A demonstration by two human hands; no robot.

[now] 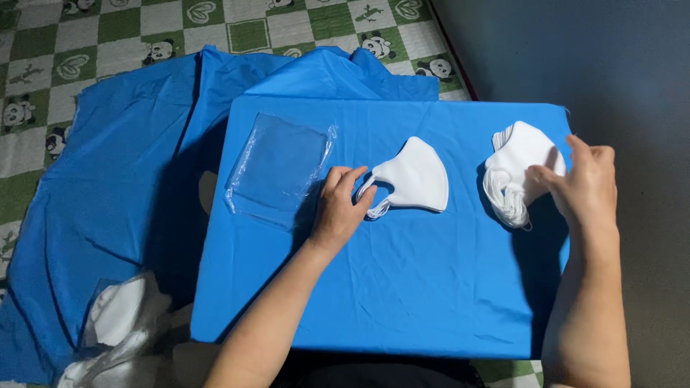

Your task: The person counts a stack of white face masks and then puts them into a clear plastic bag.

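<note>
The left hand (338, 208) rests flat on the blue cloth (402, 287), fingers touching the ear loops of one white face mask (417, 183); the right hand (586, 190) touches a stack of white masks (514, 169); a clear plastic bag (280, 169) lies just beside the left hand.

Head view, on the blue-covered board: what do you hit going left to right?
Clear plastic bag → left hand → single white mask → stack of white masks → right hand, which rests on the stack.
</note>
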